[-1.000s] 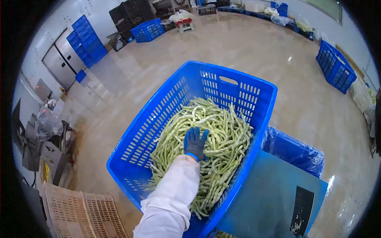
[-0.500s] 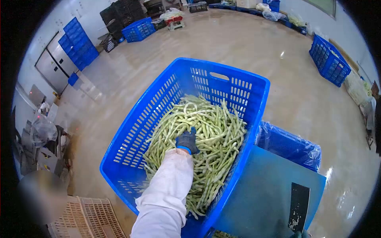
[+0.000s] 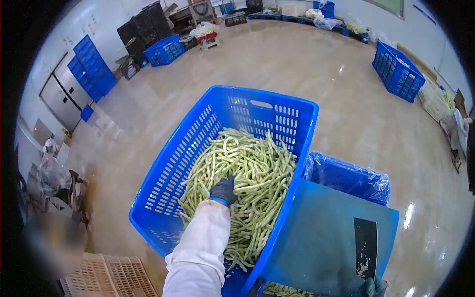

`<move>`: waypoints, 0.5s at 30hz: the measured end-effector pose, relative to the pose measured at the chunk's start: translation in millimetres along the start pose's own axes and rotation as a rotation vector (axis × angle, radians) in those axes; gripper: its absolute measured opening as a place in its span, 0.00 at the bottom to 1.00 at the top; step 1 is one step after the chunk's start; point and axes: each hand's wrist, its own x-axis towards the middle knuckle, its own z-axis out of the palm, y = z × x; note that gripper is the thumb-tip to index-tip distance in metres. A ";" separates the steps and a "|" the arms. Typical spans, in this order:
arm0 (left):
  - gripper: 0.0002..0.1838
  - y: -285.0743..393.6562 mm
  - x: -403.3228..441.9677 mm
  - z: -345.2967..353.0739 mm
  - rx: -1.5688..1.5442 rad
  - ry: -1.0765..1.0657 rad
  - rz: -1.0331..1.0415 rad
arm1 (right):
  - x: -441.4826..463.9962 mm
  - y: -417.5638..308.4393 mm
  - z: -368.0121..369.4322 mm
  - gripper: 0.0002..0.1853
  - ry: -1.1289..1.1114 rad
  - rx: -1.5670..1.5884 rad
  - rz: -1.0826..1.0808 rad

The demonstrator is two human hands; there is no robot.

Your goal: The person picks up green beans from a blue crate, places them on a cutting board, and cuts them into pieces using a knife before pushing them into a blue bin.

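A big blue slatted crate (image 3: 170,163) is partly filled with a heap of pale green beans (image 3: 262,183). My left hand (image 3: 223,191), in a dark glove below a white sleeve, reaches into the heap; its fingers curl down into the beans and their tips are hidden. Right of the crate lies a blue-green cutting board (image 3: 316,232). At the board's near edge my right hand (image 3: 372,286), in a green glove and partly out of frame, is closed at the base of a cleaver (image 3: 365,247). The cleaver's dark blade lies along the board, with pale bits stuck to it.
Behind the board stands a blue bin with a clear plastic liner (image 3: 349,178). More beans (image 3: 287,289) show below the board's near edge. A tan slatted crate (image 3: 106,274) is at lower left. Blue crates (image 3: 398,72) stand along the walls around the wet floor (image 3: 277,59).
My left hand has shifted slightly down and left in view, and its fingers have curled deeper into the beans. The view has tilted a little. The right hand stays at the cleaver.
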 end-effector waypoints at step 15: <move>0.40 -74.8 -127.2 -180.4 -0.538 0.216 0.137 | -25.8 8.1 -5.4 0.11 0.042 0.226 -0.122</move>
